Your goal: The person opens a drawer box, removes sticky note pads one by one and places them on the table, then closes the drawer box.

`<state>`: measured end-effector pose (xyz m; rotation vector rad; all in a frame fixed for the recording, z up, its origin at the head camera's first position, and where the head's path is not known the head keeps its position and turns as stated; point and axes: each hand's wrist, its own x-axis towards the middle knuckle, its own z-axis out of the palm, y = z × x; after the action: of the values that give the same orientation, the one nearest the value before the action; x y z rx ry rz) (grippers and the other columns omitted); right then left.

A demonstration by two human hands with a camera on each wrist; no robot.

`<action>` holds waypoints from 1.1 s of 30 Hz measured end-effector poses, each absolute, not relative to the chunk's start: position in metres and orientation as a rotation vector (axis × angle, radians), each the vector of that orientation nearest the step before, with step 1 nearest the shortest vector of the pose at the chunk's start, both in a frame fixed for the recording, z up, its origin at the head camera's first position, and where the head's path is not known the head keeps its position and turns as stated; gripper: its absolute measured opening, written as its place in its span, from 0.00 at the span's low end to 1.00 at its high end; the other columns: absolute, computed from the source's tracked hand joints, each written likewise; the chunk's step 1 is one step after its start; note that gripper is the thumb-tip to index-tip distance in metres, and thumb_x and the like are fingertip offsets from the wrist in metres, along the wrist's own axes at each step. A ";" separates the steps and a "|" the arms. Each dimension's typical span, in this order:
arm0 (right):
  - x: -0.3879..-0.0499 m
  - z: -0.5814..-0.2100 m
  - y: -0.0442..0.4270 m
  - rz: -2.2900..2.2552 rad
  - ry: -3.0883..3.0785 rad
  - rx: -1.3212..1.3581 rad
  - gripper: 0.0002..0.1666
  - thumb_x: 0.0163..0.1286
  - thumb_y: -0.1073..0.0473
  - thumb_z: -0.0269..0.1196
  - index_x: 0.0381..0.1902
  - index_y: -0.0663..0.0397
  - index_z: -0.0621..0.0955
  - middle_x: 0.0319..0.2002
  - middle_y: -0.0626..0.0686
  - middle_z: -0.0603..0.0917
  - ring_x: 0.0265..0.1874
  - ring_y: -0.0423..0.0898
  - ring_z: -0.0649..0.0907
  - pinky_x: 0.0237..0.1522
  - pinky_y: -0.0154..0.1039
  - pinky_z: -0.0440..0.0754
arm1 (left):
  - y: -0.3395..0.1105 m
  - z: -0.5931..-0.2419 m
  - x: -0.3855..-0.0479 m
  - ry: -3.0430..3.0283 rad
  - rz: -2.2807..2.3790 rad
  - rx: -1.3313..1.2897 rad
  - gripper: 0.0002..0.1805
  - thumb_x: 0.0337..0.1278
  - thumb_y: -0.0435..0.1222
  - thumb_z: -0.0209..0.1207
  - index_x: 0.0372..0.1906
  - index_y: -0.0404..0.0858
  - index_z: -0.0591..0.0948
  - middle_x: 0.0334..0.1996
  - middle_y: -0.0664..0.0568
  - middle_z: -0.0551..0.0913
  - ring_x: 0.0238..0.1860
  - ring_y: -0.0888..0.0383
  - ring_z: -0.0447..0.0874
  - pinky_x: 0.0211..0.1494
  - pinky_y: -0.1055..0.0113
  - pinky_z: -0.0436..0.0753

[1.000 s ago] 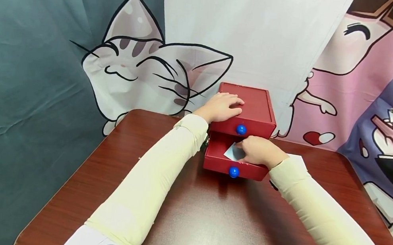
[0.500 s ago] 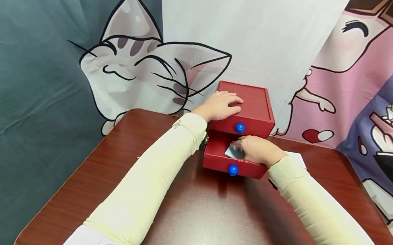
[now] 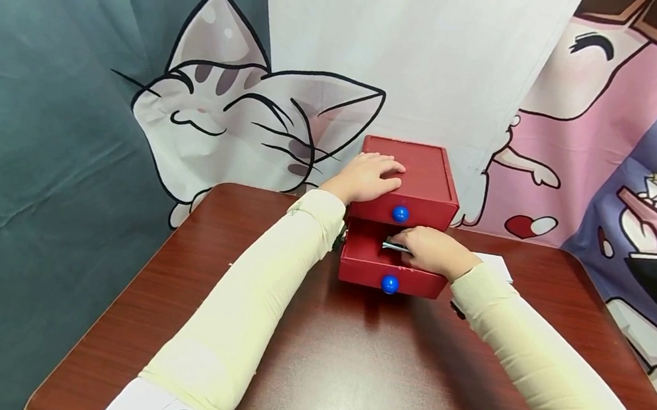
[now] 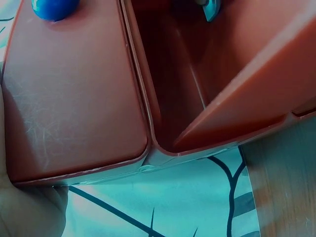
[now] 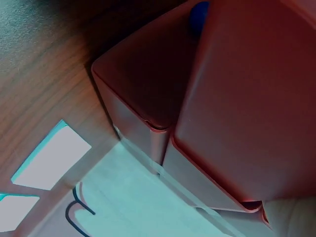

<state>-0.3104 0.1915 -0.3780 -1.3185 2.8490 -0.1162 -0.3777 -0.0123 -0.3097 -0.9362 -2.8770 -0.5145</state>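
A red drawer box [image 3: 413,170] stands at the back of the table, its lower drawer [image 3: 366,272] pulled out and its upper drawer front closed. My left hand [image 3: 370,175] rests on the left part of the box's top; in the left wrist view, part of that hand [image 4: 29,210] lies along the box edge. Inside the lower drawer, my right hand [image 3: 433,251] pinches a thin flat light-blue piece [image 3: 395,246], seen nearly edge-on. Only a light-blue tip [image 4: 212,10] shows in the left wrist view. The right fingertips are partly hidden.
Blue round knobs sit on the upper [image 3: 400,214] and lower [image 3: 389,284] drawer fronts. White flat pads [image 5: 52,158] lie on the table [image 3: 312,363] to the right of the box, partly behind my right forearm. A cartoon-printed cloth [image 3: 428,55] hangs behind.
The light-blue piece has tilted from showing its broad face to nearly edge-on in my right fingers. My left hand stays on the box top. The view has shifted slightly.
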 end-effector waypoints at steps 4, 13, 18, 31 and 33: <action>-0.310 -0.375 0.194 -0.171 2.875 -1.328 0.10 0.65 0.66 0.66 0.44 0.54 0.85 0.31 0.48 0.86 0.28 0.45 0.82 0.40 0.45 0.85 | -0.013 -0.309 -0.379 -2.878 -0.514 -0.931 0.25 0.75 0.51 0.46 0.71 0.53 0.74 0.76 0.52 0.65 0.78 0.52 0.55 0.81 0.58 0.46; -0.302 -0.364 0.205 -0.266 2.899 -1.351 0.17 0.68 0.67 0.65 0.54 0.54 0.84 0.40 0.54 0.89 0.34 0.48 0.87 0.47 0.50 0.87 | -0.013 -0.309 -0.377 -2.878 -0.528 -0.927 0.25 0.75 0.51 0.47 0.71 0.52 0.74 0.76 0.52 0.65 0.79 0.50 0.54 0.81 0.57 0.46; -0.294 -0.354 0.215 -0.368 2.908 -1.367 0.20 0.67 0.69 0.65 0.56 0.51 0.84 0.44 0.52 0.89 0.39 0.48 0.87 0.48 0.49 0.86 | -0.013 -0.310 -0.378 -2.880 -0.521 -0.926 0.25 0.75 0.51 0.47 0.71 0.52 0.74 0.76 0.52 0.65 0.79 0.50 0.54 0.81 0.57 0.46; -0.265 -0.333 0.250 -0.418 3.029 -1.386 0.27 0.67 0.71 0.64 0.63 0.51 0.80 0.40 0.50 0.88 0.28 0.40 0.81 0.33 0.41 0.83 | -0.013 -0.310 -0.379 -2.888 -0.516 -0.932 0.26 0.75 0.51 0.46 0.72 0.53 0.74 0.77 0.53 0.64 0.79 0.50 0.53 0.81 0.57 0.45; -0.261 -0.331 0.258 -0.437 3.058 -1.411 0.29 0.66 0.73 0.63 0.64 0.49 0.80 0.37 0.47 0.87 0.23 0.36 0.78 0.29 0.36 0.79 | -0.013 -0.310 -0.380 -2.885 -0.519 -0.934 0.25 0.75 0.51 0.46 0.71 0.53 0.74 0.77 0.52 0.64 0.79 0.50 0.53 0.81 0.56 0.45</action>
<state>-0.2612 0.2577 -0.3308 -1.4114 3.0578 -0.4370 -0.3796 -0.0127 -0.3099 -0.9343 -2.8850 -0.5195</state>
